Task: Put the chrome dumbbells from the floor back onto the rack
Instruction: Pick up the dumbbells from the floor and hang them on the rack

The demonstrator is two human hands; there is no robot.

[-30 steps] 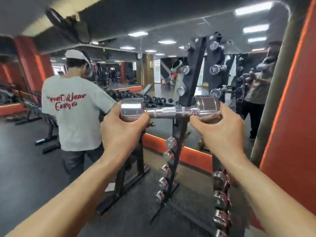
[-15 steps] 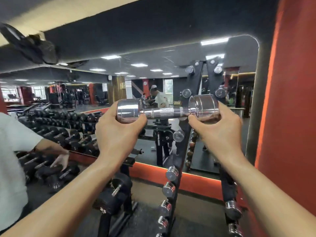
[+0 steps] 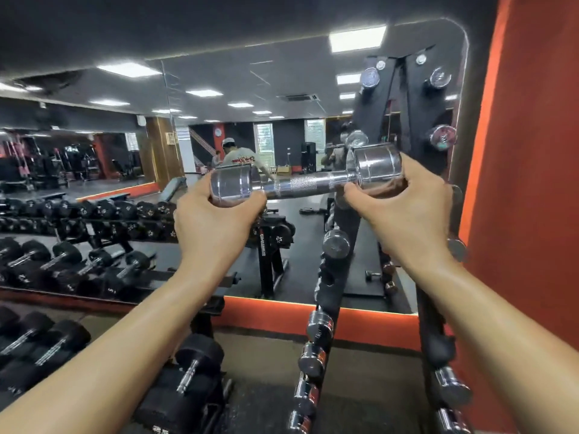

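Head view, looking forward at a mirrored gym wall: both bare hands raised at about chest-to-face height, holding one chrome dumbbell (image 3: 305, 183) crosswise in the air. Left hand (image 3: 216, 225) cups the left head from below, thumb on the near face, fingers (image 3: 200, 189) curled up around the far side, pressed close together. Right hand (image 3: 407, 211) cups the right head the same way, thumb tucked under by the handle, fingers wrapped over the outer end. Knurled handle bare between the two hands; bar tilted slightly, right end higher. Dumbbell is off the floor and not seated on anything; it hangs in front of the upper part of the vertical dumbbell rack (image 3: 326, 277), a black A-frame standing against the mirror (image 3: 238, 89). Lower pegs of that rack carry other chrome dumbbells (image 3: 319, 327), their round ends stacked one above another down the left post, more down the right post. Whether the pegs just behind the held dumbbell are free, cannot tell: hands cover them. Left of the rack, a low rack of black dumbbells (image 3: 197, 364) with chrome handles. Orange-red wall panel (image 3: 532, 183) on the right, orange strip along the mirror's foot. Mirror shows a person in a white printed shirt (image 3: 241, 159), back turned
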